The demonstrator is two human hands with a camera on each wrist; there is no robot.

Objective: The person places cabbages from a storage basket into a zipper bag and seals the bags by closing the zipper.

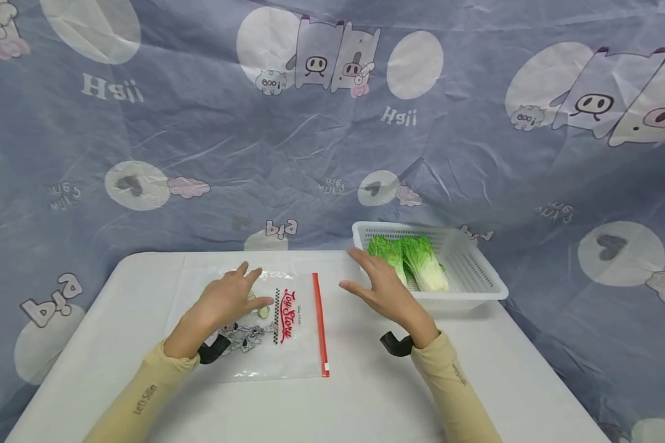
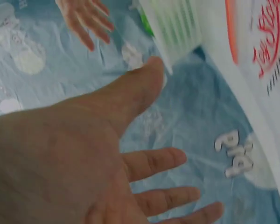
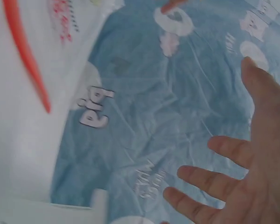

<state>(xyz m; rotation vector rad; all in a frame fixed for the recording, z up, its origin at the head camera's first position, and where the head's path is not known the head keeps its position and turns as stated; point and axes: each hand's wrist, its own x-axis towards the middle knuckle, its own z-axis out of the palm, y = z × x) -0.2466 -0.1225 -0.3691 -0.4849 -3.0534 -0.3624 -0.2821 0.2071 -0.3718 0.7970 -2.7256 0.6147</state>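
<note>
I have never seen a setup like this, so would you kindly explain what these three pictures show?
No robot here: these are a person's bare left hand and right hand. The wide picture comes from a camera worn on the head; the other two, from one on each wrist. On the white table lie a clear bag with a red strip and a white basket holding green cabbages. The left hand is over the bag, the right near the basket; neither holds anything.

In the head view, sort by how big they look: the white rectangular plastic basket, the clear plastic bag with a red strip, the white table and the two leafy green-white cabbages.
1. White table
2. Clear bag
3. White basket
4. Cabbages, too alike to rank; the left one is partly hidden
</note>
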